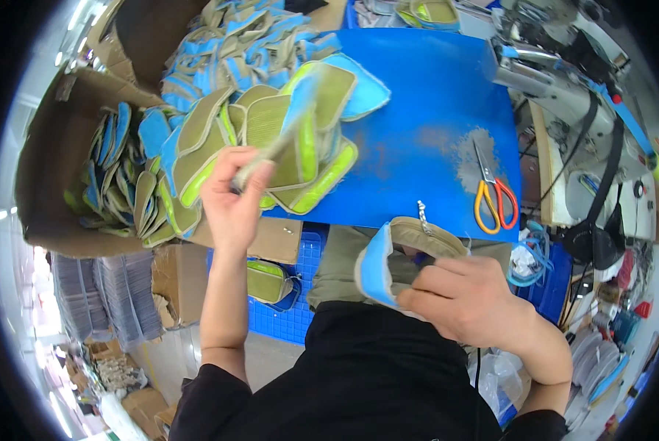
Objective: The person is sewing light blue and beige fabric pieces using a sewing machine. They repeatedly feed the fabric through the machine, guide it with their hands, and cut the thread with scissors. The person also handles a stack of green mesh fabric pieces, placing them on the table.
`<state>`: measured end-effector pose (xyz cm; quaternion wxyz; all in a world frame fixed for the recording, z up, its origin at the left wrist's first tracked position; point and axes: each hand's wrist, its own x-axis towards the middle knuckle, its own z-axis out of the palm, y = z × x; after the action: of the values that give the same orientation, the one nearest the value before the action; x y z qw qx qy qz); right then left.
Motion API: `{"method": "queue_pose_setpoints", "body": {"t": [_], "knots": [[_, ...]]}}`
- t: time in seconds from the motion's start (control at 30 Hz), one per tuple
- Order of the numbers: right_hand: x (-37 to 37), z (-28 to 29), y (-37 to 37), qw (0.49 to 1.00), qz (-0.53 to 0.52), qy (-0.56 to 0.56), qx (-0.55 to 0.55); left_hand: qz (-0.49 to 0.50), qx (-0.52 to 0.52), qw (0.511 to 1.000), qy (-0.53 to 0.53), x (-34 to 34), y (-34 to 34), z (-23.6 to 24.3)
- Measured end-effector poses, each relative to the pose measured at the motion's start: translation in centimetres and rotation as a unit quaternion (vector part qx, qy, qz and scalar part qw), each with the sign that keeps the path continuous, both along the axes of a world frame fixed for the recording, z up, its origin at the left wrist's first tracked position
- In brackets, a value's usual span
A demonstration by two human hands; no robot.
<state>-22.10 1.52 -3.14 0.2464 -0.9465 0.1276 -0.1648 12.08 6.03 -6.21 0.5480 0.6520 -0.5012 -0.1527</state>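
Note:
My left hand (234, 192) is closed on the edge of a fabric panel (294, 132), which is smeared by motion and seen nearly edge-on above the pile. In my right hand (471, 298), a fabric band (376, 266) is pinched between thumb and fingers. Blue on one side and olive-beige on the other, the band curves into a loop over my lap, with a short zipper end (422, 213) sticking up from it. Beneath and beyond my left hand lie several olive, lime and blue panels (269, 121) with pale bound edges.
Orange-and-red-handled scissors (495, 192) lie at the right of the blue tabletop (418, 88). A cardboard box (46, 176) of panels stands left. Blue-and-beige strips (248, 44) are heaped at the back. A sewing machine (565, 95) is at right, a blue crate (285, 323) below.

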Motion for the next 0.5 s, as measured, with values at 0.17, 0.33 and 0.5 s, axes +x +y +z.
{"method": "queue_pose_setpoints", "body": {"t": [0.17,0.33,0.5], "knots": [[1.9,1.0,-2.8,0.982,-0.100,-0.130,-0.090,-0.300,0.086,0.949,0.041,-5.1,-2.3,3.3],[0.8,-1.2,-4.0,0.971,-0.183,-0.140,0.055,-0.265,0.009,0.960,0.093,-6.9,-3.3,1.1],[1.0,-2.9,-3.7,0.951,-0.249,-0.173,0.053,-0.255,-0.099,0.954,-0.121,-9.6,-3.5,0.2]]}}
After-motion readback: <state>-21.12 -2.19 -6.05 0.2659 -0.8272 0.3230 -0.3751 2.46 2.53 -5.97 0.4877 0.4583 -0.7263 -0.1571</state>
